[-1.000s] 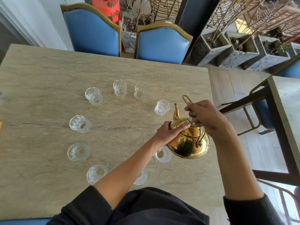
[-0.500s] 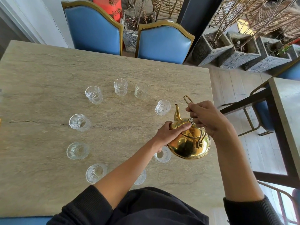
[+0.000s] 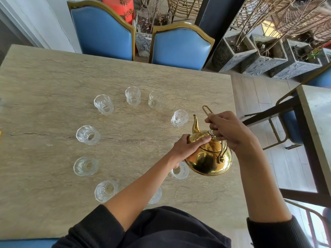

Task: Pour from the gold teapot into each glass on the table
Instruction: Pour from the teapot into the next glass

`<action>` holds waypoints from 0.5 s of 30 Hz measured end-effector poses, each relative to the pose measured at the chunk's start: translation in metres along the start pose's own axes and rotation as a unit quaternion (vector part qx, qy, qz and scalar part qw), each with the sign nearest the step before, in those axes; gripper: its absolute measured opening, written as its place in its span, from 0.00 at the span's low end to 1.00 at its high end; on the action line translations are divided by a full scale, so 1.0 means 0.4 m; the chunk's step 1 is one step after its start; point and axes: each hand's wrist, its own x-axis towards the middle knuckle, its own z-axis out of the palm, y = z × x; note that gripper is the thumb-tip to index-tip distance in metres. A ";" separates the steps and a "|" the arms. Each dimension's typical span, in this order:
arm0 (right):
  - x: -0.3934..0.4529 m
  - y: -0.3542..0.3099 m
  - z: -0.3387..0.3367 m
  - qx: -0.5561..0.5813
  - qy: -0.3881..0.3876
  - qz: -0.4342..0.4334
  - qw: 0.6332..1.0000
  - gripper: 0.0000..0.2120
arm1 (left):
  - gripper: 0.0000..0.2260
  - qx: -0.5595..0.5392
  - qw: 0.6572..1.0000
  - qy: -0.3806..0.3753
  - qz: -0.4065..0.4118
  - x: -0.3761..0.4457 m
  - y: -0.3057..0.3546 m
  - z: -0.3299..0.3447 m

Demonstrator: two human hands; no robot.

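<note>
The gold teapot hangs above the table's right side, its spout pointing away from me toward a clear glass. My right hand grips the wire handle. My left hand rests on the pot's shoulder, a finger pressing on the lid by the knob. Several small cut glasses stand in a ring on the stone table. One glass is partly hidden under the pot, another behind my left forearm. I cannot tell whether any glass holds liquid.
Two blue chairs stand at the table's far edge. Stone planters line the floor at the right. A second table with a dark frame stands close on the right, across a narrow strip of floor.
The teapot and both hands have barely shifted; the pot stays tilted the same way. The view itself has drifted slightly.
</note>
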 end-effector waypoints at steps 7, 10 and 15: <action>0.000 0.003 0.003 0.008 0.007 0.001 1.000 0.14 | 0.49 -0.003 1.000 -0.002 0.006 -0.010 0.007 -0.004; 0.003 0.010 0.007 0.015 0.013 0.004 1.000 0.13 | 0.50 0.001 1.000 0.001 0.007 -0.008 0.005 -0.007; 0.004 0.028 0.022 0.045 0.029 0.009 0.999 0.12 | 0.49 0.008 1.000 0.008 0.002 -0.001 0.004 -0.027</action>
